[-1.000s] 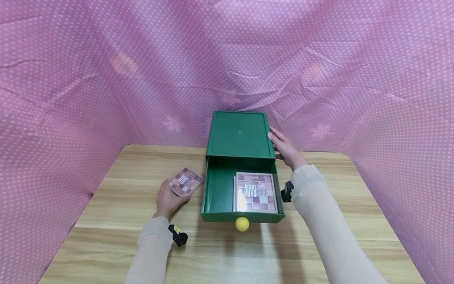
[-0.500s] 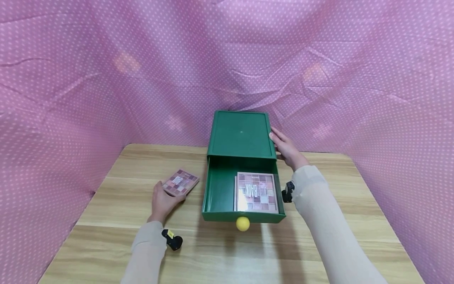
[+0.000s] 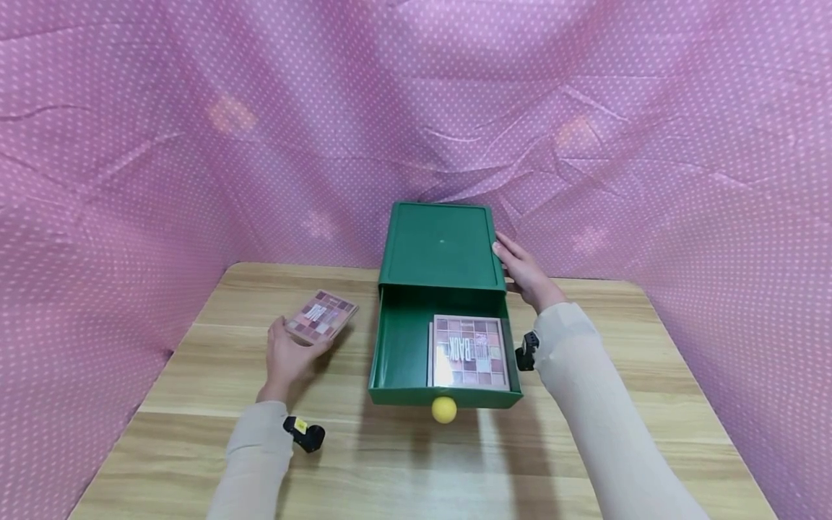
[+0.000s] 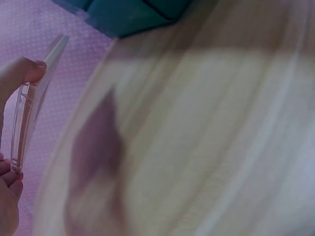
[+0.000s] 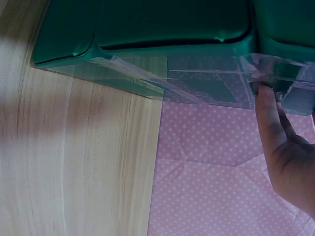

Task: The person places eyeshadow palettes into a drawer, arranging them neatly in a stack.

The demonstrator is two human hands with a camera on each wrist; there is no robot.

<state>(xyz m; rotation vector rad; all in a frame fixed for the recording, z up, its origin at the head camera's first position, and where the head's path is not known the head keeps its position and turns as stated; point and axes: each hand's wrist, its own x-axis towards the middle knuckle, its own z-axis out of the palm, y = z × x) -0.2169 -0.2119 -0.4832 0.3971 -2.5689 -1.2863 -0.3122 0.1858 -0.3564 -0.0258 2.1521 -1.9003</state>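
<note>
My left hand (image 3: 289,360) pinches an eyeshadow palette (image 3: 321,316) by its edges, left of the green drawer box. In the left wrist view, the thumb is on one edge of the palette (image 4: 30,118) and the fingertips on the other; its shadow falls on the table, apart from it. The green drawer box (image 3: 442,245) has its drawer (image 3: 399,347) pulled out. Another palette (image 3: 469,352) lies in the drawer's right half, apparently atop one more. My right hand (image 3: 528,278) rests on the box's right side, its fingers extended; in the right wrist view they touch the taped clear side (image 5: 206,86).
A yellow ball knob (image 3: 444,410) sticks out from the drawer front. The wooden table (image 3: 195,448) extends around the box. Pink dotted cloth (image 3: 312,144) hangs behind and at both sides, close to the table's edges.
My left hand has carried the palette leftward, away from the drawer, and slightly toward the back. The right hand and the drawer box stay nearly where they were.
</note>
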